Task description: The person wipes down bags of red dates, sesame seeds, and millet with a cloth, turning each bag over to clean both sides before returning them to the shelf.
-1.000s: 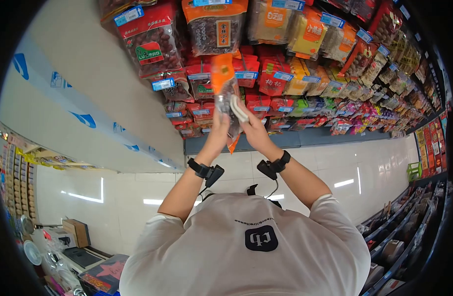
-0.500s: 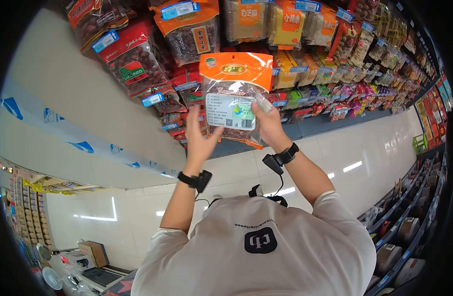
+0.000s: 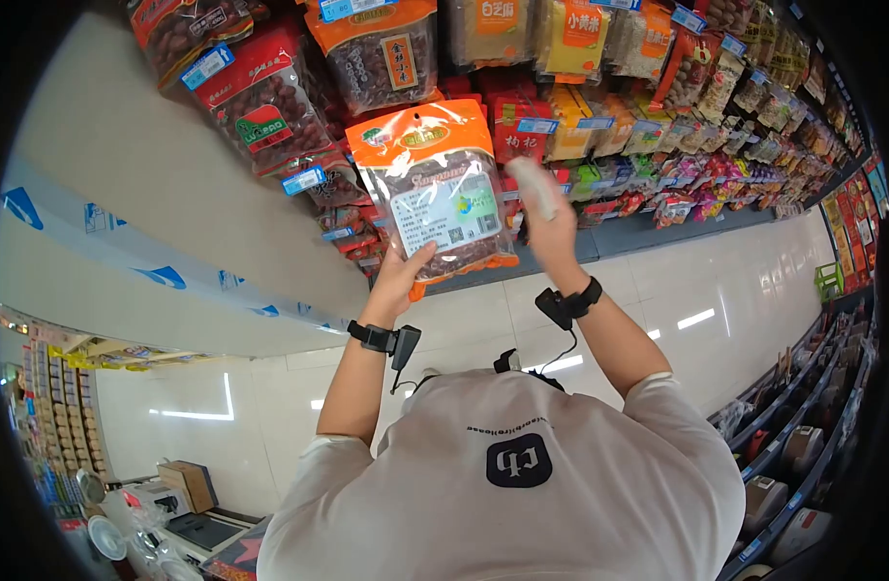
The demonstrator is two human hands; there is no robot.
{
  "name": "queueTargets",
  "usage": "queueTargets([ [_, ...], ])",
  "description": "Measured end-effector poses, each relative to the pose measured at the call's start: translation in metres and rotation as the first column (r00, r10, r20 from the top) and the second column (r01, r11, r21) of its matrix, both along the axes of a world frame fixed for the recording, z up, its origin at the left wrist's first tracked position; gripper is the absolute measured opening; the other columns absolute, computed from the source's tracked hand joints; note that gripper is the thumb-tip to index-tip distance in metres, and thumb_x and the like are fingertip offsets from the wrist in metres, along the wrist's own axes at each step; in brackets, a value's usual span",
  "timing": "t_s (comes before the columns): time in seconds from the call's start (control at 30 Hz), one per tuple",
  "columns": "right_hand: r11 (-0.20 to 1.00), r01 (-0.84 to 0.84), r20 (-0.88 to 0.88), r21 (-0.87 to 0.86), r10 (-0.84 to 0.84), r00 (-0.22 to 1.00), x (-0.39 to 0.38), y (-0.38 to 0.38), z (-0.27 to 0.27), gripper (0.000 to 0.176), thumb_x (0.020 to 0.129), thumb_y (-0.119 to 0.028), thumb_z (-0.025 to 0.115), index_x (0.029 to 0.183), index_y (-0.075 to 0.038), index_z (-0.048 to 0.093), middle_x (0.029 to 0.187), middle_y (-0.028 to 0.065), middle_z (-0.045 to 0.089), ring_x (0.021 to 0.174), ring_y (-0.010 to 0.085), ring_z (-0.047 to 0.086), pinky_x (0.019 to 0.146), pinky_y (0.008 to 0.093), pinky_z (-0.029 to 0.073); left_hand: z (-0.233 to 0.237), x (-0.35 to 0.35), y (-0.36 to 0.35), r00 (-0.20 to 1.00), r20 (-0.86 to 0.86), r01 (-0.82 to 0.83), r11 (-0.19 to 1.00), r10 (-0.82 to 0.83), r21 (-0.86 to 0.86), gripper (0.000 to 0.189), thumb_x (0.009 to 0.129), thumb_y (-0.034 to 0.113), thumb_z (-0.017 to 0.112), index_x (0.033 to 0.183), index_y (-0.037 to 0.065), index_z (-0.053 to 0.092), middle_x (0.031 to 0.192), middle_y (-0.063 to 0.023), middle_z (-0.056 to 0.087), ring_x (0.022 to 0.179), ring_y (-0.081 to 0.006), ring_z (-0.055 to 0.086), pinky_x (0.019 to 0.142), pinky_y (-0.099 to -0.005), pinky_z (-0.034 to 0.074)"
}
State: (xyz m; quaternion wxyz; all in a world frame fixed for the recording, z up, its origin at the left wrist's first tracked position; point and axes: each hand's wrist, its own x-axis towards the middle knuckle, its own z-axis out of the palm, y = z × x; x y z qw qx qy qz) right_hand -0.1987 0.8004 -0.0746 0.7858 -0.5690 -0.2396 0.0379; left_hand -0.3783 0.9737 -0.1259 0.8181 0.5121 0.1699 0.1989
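Note:
My left hand [image 3: 398, 279] grips the lower left corner of a bag of dried dates [image 3: 444, 179], thumb on the front and fingers behind. The bag has an orange header, a clear body with dark red contents and a white printed label, and it leans slightly to the left. To its right, apart from it, my right hand [image 3: 553, 237] is raised and blurred. A crumpled white cloth-like wad [image 3: 534, 186] is held in its fingers; its exact kind is smeared by motion. Each wrist wears a black strap with a small box.
Behind the bag, a shelf rack holds hanging food packets, such as red date bags [image 3: 270, 107], an orange-topped bag [image 3: 379, 58] and yellow millet [image 3: 570, 44], with blue price tags. A pale curved panel [image 3: 173, 194] stands left. Dark shelves [image 3: 803, 455] run along the right.
My left hand has closed on the bag's lower left corner. My right hand has let go of the bag and moved right with the white wad. The bag has shifted left and tilted.

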Motion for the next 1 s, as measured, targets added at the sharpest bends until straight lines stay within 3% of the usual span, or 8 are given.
queueTargets([
  [0.03,0.955,0.059,0.557,-0.291,0.119,0.822,-0.016,0.0,0.0,0.035,0.097,-0.013,0.06,0.131,-0.008,0.06,0.135,0.0139,0.059,0.125,0.0309,0.055,0.105,0.0418,0.043,0.003,0.001,0.002,1.0,0.024,0.021,0.996,-0.019,-0.088,0.049,0.096,0.008,0.064,0.139,0.005,0.043,0.131,-0.0074,0.058,0.118,-0.016,0.057,0.099,-0.0329,0.049],
  [0.07,0.84,0.271,0.857,-0.47,0.362,0.366,-0.029,-0.001,0.0,0.039,0.095,-0.013,0.061,0.134,-0.01,0.059,0.14,0.0161,0.055,0.133,0.0368,0.048,0.111,0.0467,0.038,0.006,0.004,0.003,0.998,0.052,0.047,0.984,-0.039,-0.172,0.049,0.097,0.008,0.063,0.141,0.006,0.042,0.133,-0.0077,0.057,0.119,-0.0166,0.057,0.099,-0.0335,0.049],
  [0.2,0.774,0.196,0.785,-0.601,0.527,0.325,-0.042,-0.003,-0.019,0.049,0.09,-0.014,0.064,0.138,-0.016,0.057,0.149,0.0205,0.044,0.143,0.0412,0.033,0.117,0.0526,0.026,0.002,0.011,0.002,0.993,0.11,-0.023,0.99,0.039,-0.138,0.046,0.099,0.007,0.058,0.141,0.006,0.041,0.133,-0.0076,0.057,0.12,-0.0171,0.057,0.1,-0.0344,0.05],
  [0.27,0.861,0.152,0.688,-0.486,0.269,0.674,-0.028,0.007,-0.025,0.055,0.089,-0.015,0.064,0.142,-0.022,0.053,0.156,0.015,0.036,0.147,0.0369,0.028,0.119,0.0533,0.023,0.008,0.012,-0.001,0.991,0.127,-0.021,0.979,0.048,-0.203,0.045,0.1,0.008,0.057,0.141,0.005,0.041,0.133,-0.0079,0.057,0.119,-0.018,0.058,0.1,-0.0345,0.05],
  [0.43,0.758,0.232,0.792,-0.61,0.589,0.157,-0.04,-0.007,-0.018,0.053,0.087,-0.011,0.062,0.139,-0.017,0.056,0.155,0.0161,0.037,0.145,0.0393,0.031,0.117,0.0562,0.025,0.009,0.016,0.0,0.989,0.144,0.026,0.928,0.03,-0.372,0.042,0.101,0.012,0.055,0.141,0.004,0.043,0.133,-0.0096,0.058,0.119,-0.021,0.059,0.101,-0.0359,0.05],
  [0.57,0.809,0.371,0.833,-0.456,0.241,0.498,-0.02,-0.002,-0.026,0.06,0.082,-0.007,0.062,0.139,-0.021,0.055,0.155,0.0126,0.038,0.144,0.0404,0.031,0.117,0.057,0.025,0.028,0.015,-0.01,0.984,0.172,0.129,0.878,-0.054,-0.46,0.039,0.103,0.022,0.054,0.138,0.005,0.048,0.134,-0.0111,0.058,0.119,-0.0229,0.06,0.1,-0.0398,0.051],
  [0.8,0.807,0.21,0.832,-0.552,0.516,0.203,-0.037,-0.005,-0.027,0.064,0.079,-0.002,0.061,0.14,-0.022,0.055,0.154,0.0046,0.043,0.145,0.0281,0.034,0.118,0.0552,0.026,0.018,0.018,-0.011,0.984,0.173,0.135,0.829,-0.046,-0.543,0.043,0.106,0.032,0.047,0.138,0.003,0.049,0.135,-0.0114,0.058,0.122,-0.0249,0.058,0.102,-0.0435,0.049],
  [1.0,0.856,0.3,0.877,-0.421,0.3,0.375,-0.043,-0.001,-0.038,0.066,0.079,0.004,0.058,0.139,-0.024,0.055,0.155,0.0047,0.042,0.145,0.0277,0.035,0.117,0.054,0.028,0.013,0.022,-0.01,0.978,0.208,0.145,0.789,-0.022,-0.598,0.041,0.106,0.032,0.047,0.137,0.005,0.049,0.135,-0.0095,0.058,0.121,-0.0235,0.058,0.1,-0.0408,0.05],
])
